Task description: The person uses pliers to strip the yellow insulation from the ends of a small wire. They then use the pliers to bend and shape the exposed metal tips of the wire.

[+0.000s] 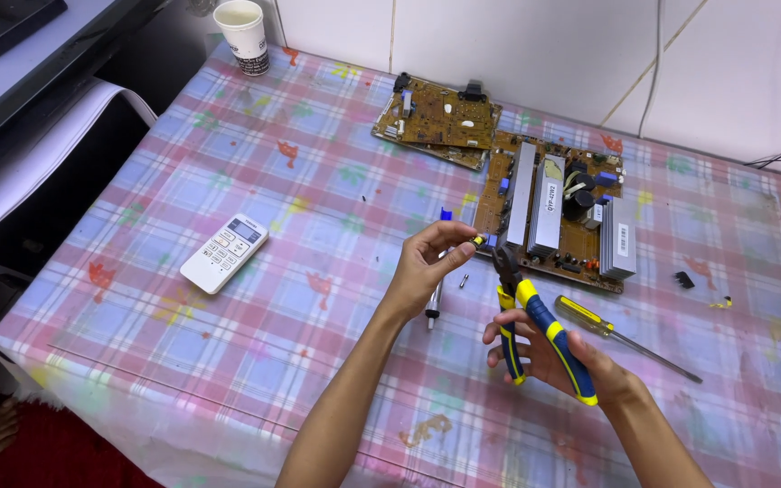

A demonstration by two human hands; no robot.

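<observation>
My right hand (549, 352) grips a pair of blue-and-yellow handled cutting pliers (535, 321), jaws pointing up and left. My left hand (427, 262) pinches a small dark component (478, 240) between thumb and fingers, right at the plier jaws. Just beyond both hands lies a large brown circuit board (499, 194) with silver heat sinks and black capacitors. A silver pen-like tool (434, 303) lies on the cloth under my left hand.
A yellow-handled screwdriver (621, 336) lies right of the pliers. A smaller circuit board (436, 117) sits farther back. A white remote control (224, 252) is at the left, a paper cup (244, 34) at the far corner. The table has a checked plastic cloth (228, 361).
</observation>
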